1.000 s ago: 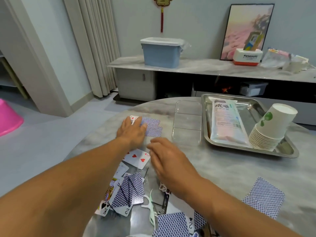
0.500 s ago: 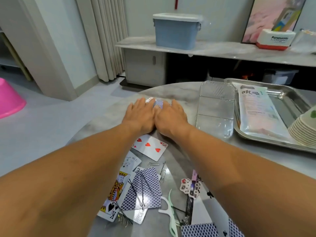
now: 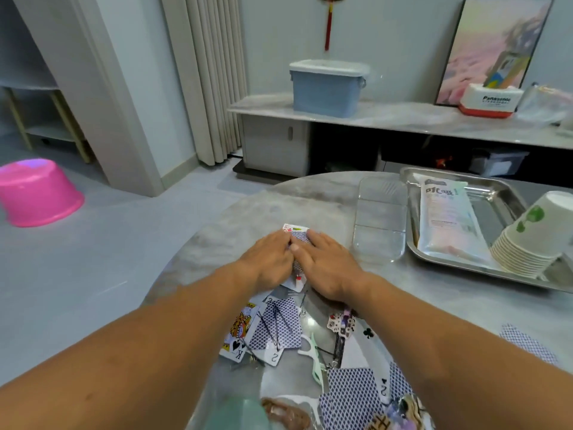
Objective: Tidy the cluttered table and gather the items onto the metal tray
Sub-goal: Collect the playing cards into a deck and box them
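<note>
My left hand [image 3: 268,259] and my right hand [image 3: 328,265] lie side by side on a small pile of playing cards [image 3: 299,235] at the middle of the round marble table, pressing it from both sides. More cards [image 3: 279,327] lie loose nearer to me, one a king [image 3: 240,333], with black hairpins [image 3: 273,324], a floss pick [image 3: 313,355] and stickers [image 3: 341,324] among them. The metal tray [image 3: 493,212] at the right holds a straw packet [image 3: 443,218] and a tipped stack of paper cups [image 3: 536,234].
A clear plastic box [image 3: 379,218] stands just left of the tray. One blue-backed card [image 3: 524,344] lies alone at the right. The table's curved edge runs close to my left arm. A pink tub [image 3: 37,193] sits on the floor, and a blue bin [image 3: 327,85] on the sideboard behind.
My right hand came over from the loose cards to join the left on the pile. Both hands then slid the pile a little toward me, over the red hearts card.
</note>
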